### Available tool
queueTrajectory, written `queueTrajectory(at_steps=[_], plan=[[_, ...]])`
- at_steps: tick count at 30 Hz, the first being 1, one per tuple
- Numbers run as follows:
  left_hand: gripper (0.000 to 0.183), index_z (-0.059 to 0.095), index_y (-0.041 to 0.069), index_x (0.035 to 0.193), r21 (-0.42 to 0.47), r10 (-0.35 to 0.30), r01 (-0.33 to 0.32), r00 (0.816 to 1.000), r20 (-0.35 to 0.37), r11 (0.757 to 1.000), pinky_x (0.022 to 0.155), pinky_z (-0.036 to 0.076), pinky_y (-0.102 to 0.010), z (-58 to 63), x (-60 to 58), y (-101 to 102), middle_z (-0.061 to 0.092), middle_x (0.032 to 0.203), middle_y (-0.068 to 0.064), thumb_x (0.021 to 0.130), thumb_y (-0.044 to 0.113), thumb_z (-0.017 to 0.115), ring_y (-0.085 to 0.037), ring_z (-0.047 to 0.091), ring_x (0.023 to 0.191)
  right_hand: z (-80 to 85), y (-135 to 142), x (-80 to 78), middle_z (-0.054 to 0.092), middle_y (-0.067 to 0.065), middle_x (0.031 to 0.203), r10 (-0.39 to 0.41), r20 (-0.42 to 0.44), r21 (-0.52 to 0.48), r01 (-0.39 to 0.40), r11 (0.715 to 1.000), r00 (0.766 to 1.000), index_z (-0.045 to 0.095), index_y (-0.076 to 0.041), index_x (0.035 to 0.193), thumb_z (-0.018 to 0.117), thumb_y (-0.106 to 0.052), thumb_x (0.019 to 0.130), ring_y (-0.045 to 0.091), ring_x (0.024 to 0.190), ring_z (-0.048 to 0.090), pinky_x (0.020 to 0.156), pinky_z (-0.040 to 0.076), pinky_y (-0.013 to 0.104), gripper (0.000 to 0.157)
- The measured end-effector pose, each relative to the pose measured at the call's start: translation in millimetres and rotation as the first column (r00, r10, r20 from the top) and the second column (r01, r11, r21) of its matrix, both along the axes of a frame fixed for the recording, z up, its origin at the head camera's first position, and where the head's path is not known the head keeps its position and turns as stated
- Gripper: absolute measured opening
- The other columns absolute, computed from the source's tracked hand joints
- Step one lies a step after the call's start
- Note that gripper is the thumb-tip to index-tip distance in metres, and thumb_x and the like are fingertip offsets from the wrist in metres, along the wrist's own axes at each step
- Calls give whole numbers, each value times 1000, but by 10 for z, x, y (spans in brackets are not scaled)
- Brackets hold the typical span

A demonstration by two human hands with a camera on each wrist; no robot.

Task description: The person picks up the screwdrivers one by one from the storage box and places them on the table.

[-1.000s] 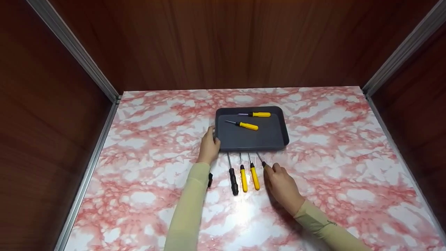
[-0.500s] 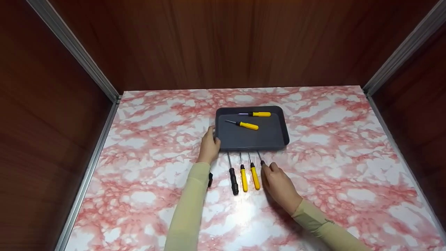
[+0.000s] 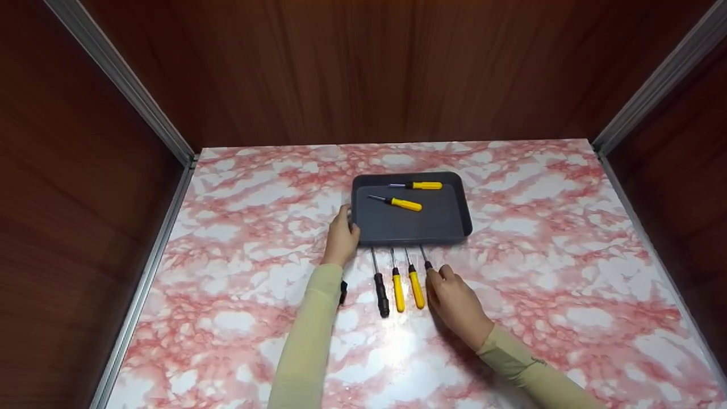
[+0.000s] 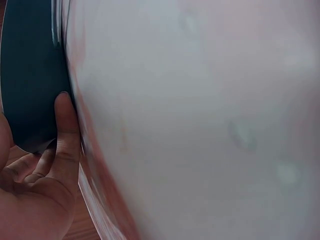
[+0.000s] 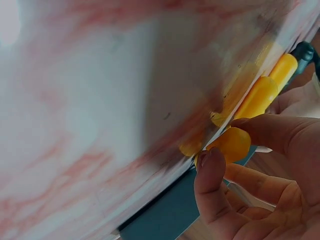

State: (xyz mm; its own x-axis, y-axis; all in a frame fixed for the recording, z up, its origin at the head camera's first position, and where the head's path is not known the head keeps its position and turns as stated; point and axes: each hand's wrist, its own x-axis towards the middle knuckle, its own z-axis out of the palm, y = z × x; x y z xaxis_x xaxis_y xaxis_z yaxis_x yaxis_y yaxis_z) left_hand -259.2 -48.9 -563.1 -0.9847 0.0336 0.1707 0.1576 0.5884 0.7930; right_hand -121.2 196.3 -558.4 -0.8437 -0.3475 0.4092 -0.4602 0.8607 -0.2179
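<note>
Right hand (image 3: 459,307), lower right of centre in the head view: thumb and forefinger pinch the smooth, rounded yellow handle of the end screwdriver (image 5: 233,144). Left hand (image 3: 341,241), at frame centre: grips the lower-left corner of the grey tray (image 3: 409,227), thumb flat against its wall. Tray is rectangular, round-cornered, matt; two yellow-handled screwdrivers (image 3: 427,186) lie inside. Below it, left of the right hand: two yellow screwdrivers (image 3: 398,292) and a ridged black screwdriver (image 3: 381,295). Tabletop (image 3: 244,261) glossy, red-and-white marbled.

Screwdriver handles (image 3: 417,289) are yellow or black, tray (image 3: 414,225) grey, tabletop (image 3: 556,238) marbled red-and-white.
</note>
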Motion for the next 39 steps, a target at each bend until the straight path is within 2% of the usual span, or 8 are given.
queueTrajectory(at_steps=[5, 10, 18, 24, 28, 35, 39], plan=[[45, 38, 6, 130, 12, -8, 8, 1000, -7, 1000, 56, 36, -29, -6, -7, 6, 50, 77, -7, 86, 0, 45, -15, 41, 56, -18, 10, 8, 44, 9, 77, 4, -15, -4, -4, 1000, 1000, 59, 0, 97, 62, -6, 75, 23, 52, 46, 45, 42, 33, 23], [45, 39, 5, 129, 0, 0, 0, 1000, -28, 1000, 56, 35, -30, -6, -10, 12, 47, 73, -5, 85, -1, 46, -16, 41, 58, -19, 13, 22, 41, 7, 75, 17, -11, -1, -17, 1000, 1000, 57, -1, 92, 61, -6, 75, 22, 51, 44, 44, 40, 32, 18], [45, 38, 5, 130, 6, -15, 15, 1000, -25, 1000, 55, 36, -31, 10, 5, 10, 48, 74, -7, 86, 0, 45, -16, 41, 56, -30, 17, 54, 41, 7, 75, 36, -6, -15, -36, 999, 999, 59, 2, 97, 60, -5, 76, 19, 52, 43, 44, 40, 30, 22], [44, 39, 2, 127, 10, -21, 22, 998, -64, 1000, 55, 36, -32, 2, 13, 2, 47, 74, -7, 84, -3, 45, -17, 41, 57, -36, 14, 78, 43, 8, 77, 24, 0, 1, -24, 1000, 1000, 60, 2, 101, 62, -7, 74, 18, 54, 44, 45, 41, 29, 28], [45, 38, 2, 128, 10, -20, 20, 999, -48, 1000, 55, 36, -32, 13, 22, 3, 47, 73, -7, 84, -3, 45, -17, 41, 56, -29, 9, 95, 44, 8, 78, 19, 12, 8, -19, 1000, 1000, 60, 2, 99, 61, -7, 76, 19, 55, 45, 46, 42, 29, 25], [45, 38, 4, 129, 33, -23, 24, 999, -29, 999, 62, 39, -32, 6, 6, 6, 57, 94, -14, 85, -3, 45, -17, 47, 68, -16, 1, 114, 42, 7, 76, 15, 10, 8, -15, 1000, 1000, 59, -1, 91, 58, -7, 78, 19, 52, 44, 44, 41, 30, 14], [44, 39, 4, 128, 28, -16, 17, 999, -35, 999, 65, 40, -32, -4, 0, 6, 57, 98, -16, 84, -3, 45, -18, 49, 72, -23, 1, 118, 42, 7, 75, 11, 14, 9, -11, 1000, 1000, 58, -1, 91, 58, -7, 78, 20, 52, 44, 43, 40, 30, 14]])
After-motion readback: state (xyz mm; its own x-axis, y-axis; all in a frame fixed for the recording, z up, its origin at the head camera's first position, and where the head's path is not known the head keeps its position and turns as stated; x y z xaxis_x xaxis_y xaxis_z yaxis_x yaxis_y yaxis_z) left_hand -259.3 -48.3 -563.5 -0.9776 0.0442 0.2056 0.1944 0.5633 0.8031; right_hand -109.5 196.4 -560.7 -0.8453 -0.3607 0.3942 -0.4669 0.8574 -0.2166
